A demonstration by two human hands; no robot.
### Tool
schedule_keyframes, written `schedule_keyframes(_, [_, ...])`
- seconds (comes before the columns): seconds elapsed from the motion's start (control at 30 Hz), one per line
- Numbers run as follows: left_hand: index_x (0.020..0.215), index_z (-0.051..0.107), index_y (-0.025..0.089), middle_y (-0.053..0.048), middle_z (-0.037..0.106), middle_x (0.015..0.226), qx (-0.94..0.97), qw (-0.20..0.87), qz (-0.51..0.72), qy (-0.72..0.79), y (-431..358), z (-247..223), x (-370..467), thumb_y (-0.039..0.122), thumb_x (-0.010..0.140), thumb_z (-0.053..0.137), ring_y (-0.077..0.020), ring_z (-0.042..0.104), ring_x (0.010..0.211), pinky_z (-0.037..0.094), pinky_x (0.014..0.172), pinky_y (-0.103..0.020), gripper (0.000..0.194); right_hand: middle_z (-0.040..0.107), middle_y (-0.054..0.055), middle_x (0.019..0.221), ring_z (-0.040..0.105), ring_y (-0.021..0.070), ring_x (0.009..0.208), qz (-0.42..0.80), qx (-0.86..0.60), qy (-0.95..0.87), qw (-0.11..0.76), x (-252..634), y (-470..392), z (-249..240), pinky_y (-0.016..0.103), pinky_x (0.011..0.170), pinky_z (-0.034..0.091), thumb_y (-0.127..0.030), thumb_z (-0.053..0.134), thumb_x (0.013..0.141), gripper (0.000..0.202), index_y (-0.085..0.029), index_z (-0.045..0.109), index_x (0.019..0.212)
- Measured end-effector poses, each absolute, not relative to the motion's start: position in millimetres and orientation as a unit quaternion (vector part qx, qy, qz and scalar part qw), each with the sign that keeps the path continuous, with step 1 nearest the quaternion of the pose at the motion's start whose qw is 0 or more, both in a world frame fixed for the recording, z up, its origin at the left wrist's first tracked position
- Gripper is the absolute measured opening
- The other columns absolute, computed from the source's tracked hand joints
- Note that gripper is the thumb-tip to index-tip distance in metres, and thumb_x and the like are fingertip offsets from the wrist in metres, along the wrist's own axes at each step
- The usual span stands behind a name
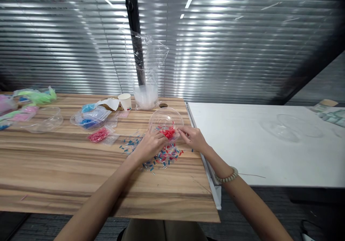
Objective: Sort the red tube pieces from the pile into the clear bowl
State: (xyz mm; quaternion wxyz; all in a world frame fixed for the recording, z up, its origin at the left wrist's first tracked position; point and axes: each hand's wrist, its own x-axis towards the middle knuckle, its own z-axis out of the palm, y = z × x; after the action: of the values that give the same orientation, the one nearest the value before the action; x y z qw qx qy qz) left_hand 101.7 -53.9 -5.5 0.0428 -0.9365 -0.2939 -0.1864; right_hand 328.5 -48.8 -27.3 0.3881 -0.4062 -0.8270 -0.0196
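A clear plastic bowl (166,116) on the wooden table holds a heap of small red tube pieces (169,132). Over the bowl's near left side lies my left hand (153,146), fingers together and bent toward the red heap; its fingertips are partly hidden. At the right rim is my right hand (194,138), thumb and forefinger pinched together; whatever is between them is too small to tell. Loose blue, clear and red tube pieces (164,158) are scattered beneath and in front of the bowl, and to the left of my left hand.
A zip bag of red pieces (99,135), a clear bowl with blue packets (88,123), a paper cup (125,101) and a tall clear bag (146,95) stand behind and left. Another clear container (44,126) is farther left. A white table (242,154) adjoins at right.
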Motion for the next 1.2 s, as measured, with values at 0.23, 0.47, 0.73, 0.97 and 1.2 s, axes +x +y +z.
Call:
schedule_keyframes(0.23, [0.097, 0.061, 0.022, -0.003, 0.066, 0.097, -0.937, 0.045, -0.185, -0.294, -53.8, -5.8, 101.9, 0.025, 0.092, 0.039, -0.0167, 0.059, 0.095, 0.013, 0.108, -0.052, 0.022, 0.069, 0.004, 0.094, 0.064, 0.0157, 0.08, -0.016, -0.407, -0.827, 0.389, 327.6, -50.0, -25.5, 0.026, 0.069, 0.05, -0.019, 0.042, 0.088, 0.022, -0.019, 0.063, 0.096])
schedule_keyframes(0.47, [0.097, 0.061, 0.022, -0.003, 0.066, 0.1, -0.938, 0.038, -0.174, -0.298, -52.9, -7.4, 101.8, 0.028, 0.093, 0.038, -0.0174, 0.058, 0.096, 0.012, 0.108, -0.053, 0.024, 0.069, 0.005, 0.094, 0.064, 0.0166, 0.082, -0.028, -0.4, -0.83, 0.389, 328.2, -48.8, -26.9, 0.028, 0.071, 0.05, -0.019, 0.043, 0.088, 0.021, -0.02, 0.063, 0.096])
schedule_keyframes(0.73, [0.098, 0.061, 0.023, -0.004, 0.066, 0.101, -0.937, 0.037, -0.175, -0.301, -53.2, -7.3, 102.0, 0.029, 0.093, 0.038, -0.0173, 0.058, 0.096, 0.012, 0.108, -0.052, 0.024, 0.07, 0.005, 0.09, 0.064, 0.0159, 0.078, -0.03, -0.398, -0.832, 0.385, 327.9, -49.4, -26.1, 0.026, 0.068, 0.049, -0.018, 0.043, 0.088, 0.021, -0.018, 0.063, 0.093])
schedule_keyframes(0.97, [0.101, 0.06, 0.024, -0.003, 0.066, 0.103, -0.937, 0.041, -0.177, -0.297, -53.9, -5.4, 102.5, 0.03, 0.093, 0.038, -0.0163, 0.058, 0.098, 0.007, 0.109, -0.052, 0.024, 0.07, 0.005, 0.089, 0.064, 0.0151, 0.074, -0.031, -0.4, -0.831, 0.386, 328.9, -48.3, -28.8, 0.025, 0.066, 0.048, -0.017, 0.043, 0.087, 0.02, -0.017, 0.063, 0.092])
schedule_keyframes(1.2, [0.103, 0.061, 0.023, -0.004, 0.066, 0.102, -0.939, 0.037, -0.168, -0.297, -54.1, -2.6, 103.0, 0.03, 0.093, 0.038, -0.0171, 0.058, 0.096, 0.011, 0.108, -0.053, 0.026, 0.069, 0.004, 0.097, 0.064, 0.0157, 0.081, -0.021, -0.401, -0.831, 0.385, 328.9, -47.5, -29.5, 0.025, 0.069, 0.049, -0.018, 0.044, 0.088, 0.021, -0.018, 0.063, 0.096])
